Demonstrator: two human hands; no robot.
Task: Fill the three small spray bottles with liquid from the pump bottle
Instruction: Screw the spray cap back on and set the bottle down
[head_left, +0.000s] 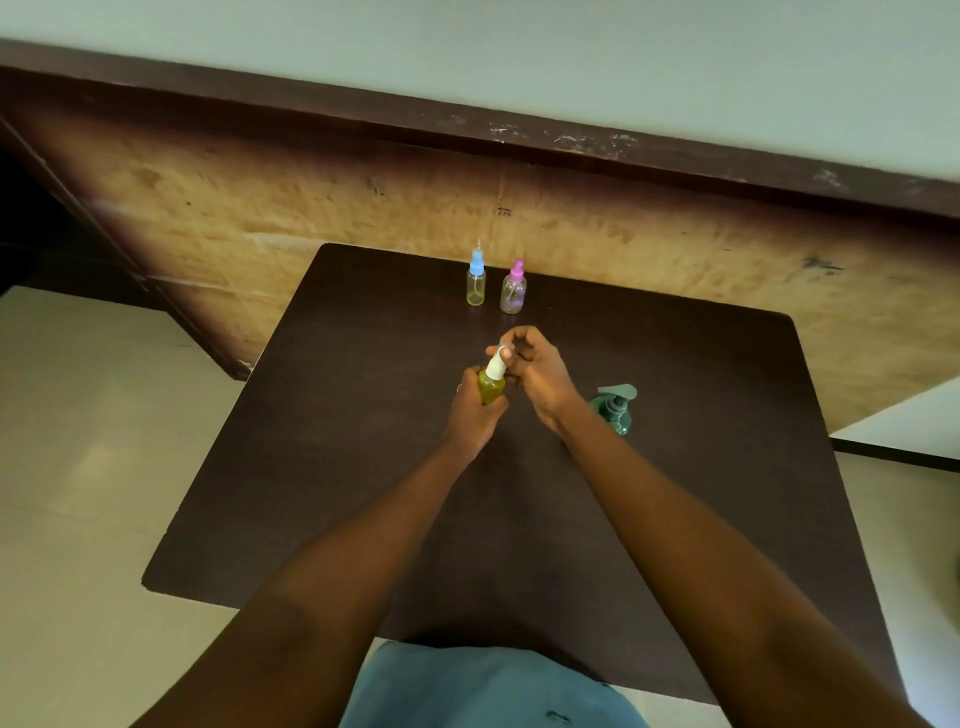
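Head view looked down on a dark table. Near its middle the left hand gripped the body of a small spray bottle filled with yellow liquid, tilted slightly so its white top leaned toward 1 o'clock. The right hand, fingers curled, pinched that white top from the 2 o'clock side. At 12 o'clock from the hands, near the far edge, two more small bottles stood upright just beside each other: the blue-topped bottle, with a little yellow liquid at its bottom, and the pink-topped bottle at its 3 o'clock, contents unclear. The green pump bottle stood at 4 o'clock from the hands, partly hidden behind the right wrist.
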